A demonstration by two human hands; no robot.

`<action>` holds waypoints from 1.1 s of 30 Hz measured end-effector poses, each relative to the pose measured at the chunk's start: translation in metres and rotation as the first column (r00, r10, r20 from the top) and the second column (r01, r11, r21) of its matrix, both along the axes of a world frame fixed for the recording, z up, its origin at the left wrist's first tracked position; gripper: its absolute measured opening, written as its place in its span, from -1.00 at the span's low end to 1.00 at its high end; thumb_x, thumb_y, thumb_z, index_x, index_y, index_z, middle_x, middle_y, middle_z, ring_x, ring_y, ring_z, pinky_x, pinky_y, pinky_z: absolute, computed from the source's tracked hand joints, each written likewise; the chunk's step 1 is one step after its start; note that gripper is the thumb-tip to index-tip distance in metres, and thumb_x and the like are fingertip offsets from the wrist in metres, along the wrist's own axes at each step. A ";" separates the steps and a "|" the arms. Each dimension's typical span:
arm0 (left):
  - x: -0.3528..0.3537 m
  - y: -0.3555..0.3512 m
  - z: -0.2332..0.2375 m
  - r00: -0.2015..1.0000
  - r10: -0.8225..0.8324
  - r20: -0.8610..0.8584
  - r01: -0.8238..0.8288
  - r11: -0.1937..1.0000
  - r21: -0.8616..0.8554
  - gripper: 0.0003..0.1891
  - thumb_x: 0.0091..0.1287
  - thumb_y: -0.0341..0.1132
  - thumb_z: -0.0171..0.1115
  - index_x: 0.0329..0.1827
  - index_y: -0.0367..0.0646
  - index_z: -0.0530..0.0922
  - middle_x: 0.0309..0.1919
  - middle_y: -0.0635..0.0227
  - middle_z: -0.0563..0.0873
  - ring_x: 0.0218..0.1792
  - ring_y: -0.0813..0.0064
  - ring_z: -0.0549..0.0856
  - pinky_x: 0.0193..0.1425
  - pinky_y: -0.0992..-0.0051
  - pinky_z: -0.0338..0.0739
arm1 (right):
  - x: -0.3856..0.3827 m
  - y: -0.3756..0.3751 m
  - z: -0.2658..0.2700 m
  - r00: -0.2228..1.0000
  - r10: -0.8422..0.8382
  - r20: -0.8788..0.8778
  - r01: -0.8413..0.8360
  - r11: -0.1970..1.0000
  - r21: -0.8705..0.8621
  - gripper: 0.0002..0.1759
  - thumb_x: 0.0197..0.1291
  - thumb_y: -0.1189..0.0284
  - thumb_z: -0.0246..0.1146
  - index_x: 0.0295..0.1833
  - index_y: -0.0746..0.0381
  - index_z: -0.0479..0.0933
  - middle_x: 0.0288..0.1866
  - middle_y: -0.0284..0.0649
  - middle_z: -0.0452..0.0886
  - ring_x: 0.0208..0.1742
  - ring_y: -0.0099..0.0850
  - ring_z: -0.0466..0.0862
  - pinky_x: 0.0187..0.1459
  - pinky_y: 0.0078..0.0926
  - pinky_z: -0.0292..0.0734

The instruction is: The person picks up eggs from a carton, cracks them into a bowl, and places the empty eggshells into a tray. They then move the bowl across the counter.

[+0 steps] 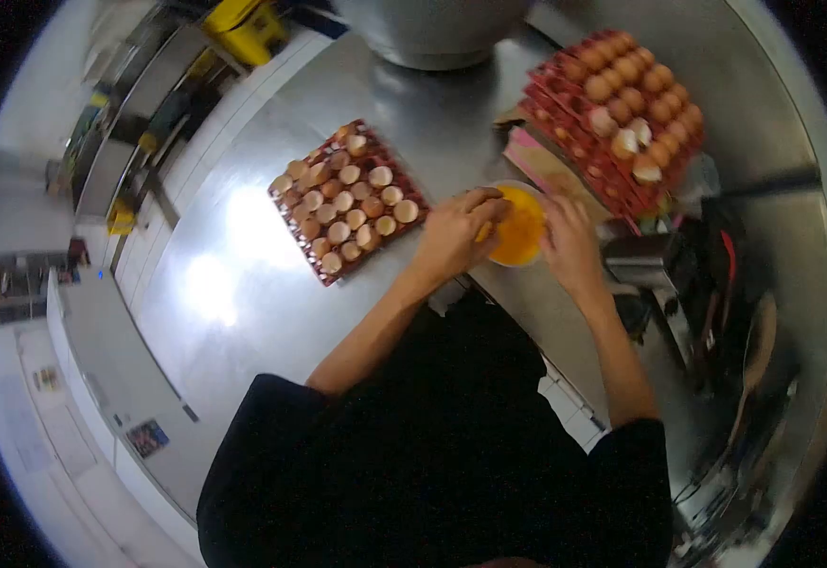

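Note:
A round bowl [496, 257] of bright yellow beaten-looking egg [522, 227] stands on the steel table in front of me. My left hand [461, 230] reaches over the bowl's left side, its fingers curled inward; whatever they may hold is hidden. On the opposite side, my right hand [569, 237] grips the rim, with the fingers along the edge and the thumb nearer me. Left of the bowl lies a red egg tray [330, 276] filled with open, cracked eggshells [339, 202]. Brown eggs [631, 71] sit in stacked red trays [565, 128] at the right, with several broken shells [636, 142] on top.
A large metal mixing bowl [432, 43] stands at the table's far edge. Beside the stacked trays is a metal container [642, 260]. Utensils, including a wooden spoon [760, 343], crowd the right side. Shelving [139, 104] and a yellow bin [243, 28] are beyond the table at left.

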State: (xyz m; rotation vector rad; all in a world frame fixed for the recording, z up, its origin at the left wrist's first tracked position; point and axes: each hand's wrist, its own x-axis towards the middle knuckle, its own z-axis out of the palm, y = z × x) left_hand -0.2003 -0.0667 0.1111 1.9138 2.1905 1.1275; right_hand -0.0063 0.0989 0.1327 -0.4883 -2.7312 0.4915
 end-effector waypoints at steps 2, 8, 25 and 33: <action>0.008 -0.001 0.002 0.829 -0.010 0.558 -0.032 0.997 0.066 -0.58 0.39 -0.43 0.48 0.32 -0.21 0.72 0.17 0.16 0.80 0.18 0.23 0.83 0.29 0.28 0.72 | -0.011 -0.009 -0.002 0.999 -0.030 -0.033 0.026 0.993 -0.119 -0.40 0.33 0.59 0.34 0.50 0.32 0.55 0.38 -0.04 0.68 0.30 -0.08 0.74 0.31 -0.19 0.68; -0.013 -0.033 0.005 0.453 -0.002 0.892 -0.149 0.986 0.077 -0.55 0.58 -0.35 0.42 0.46 -0.30 0.59 0.28 0.17 0.75 0.21 0.36 0.82 0.28 0.34 0.74 | -0.080 -0.047 -0.006 0.982 -0.062 -0.179 -0.078 0.728 -0.681 -0.41 0.28 0.64 0.47 0.44 0.29 0.62 0.38 -0.03 0.71 0.29 -0.24 0.77 0.30 -0.33 0.67; -0.093 -0.112 -0.024 0.843 0.478 0.248 -0.491 0.871 -0.011 -0.59 0.49 -0.33 0.41 0.35 -0.29 0.66 0.27 0.04 0.74 0.33 0.05 0.70 0.46 0.22 0.55 | -0.112 -0.046 0.053 0.903 -0.076 -0.424 -0.016 0.978 -0.209 -0.62 0.24 0.47 0.44 0.19 0.20 0.71 0.13 -0.09 0.72 0.23 0.01 0.68 0.29 -0.03 0.56; -0.046 0.117 0.054 0.921 -0.322 0.220 0.287 0.941 0.177 -0.41 0.47 -0.39 0.45 0.56 -0.27 0.53 0.38 0.00 0.70 0.41 0.03 0.66 0.58 0.12 0.48 | -0.015 0.108 0.116 0.935 -0.351 -0.053 0.352 0.900 0.255 -0.44 0.39 -0.12 0.27 -0.28 0.15 0.83 -0.26 0.00 0.83 -0.13 0.09 0.84 -0.14 0.18 0.66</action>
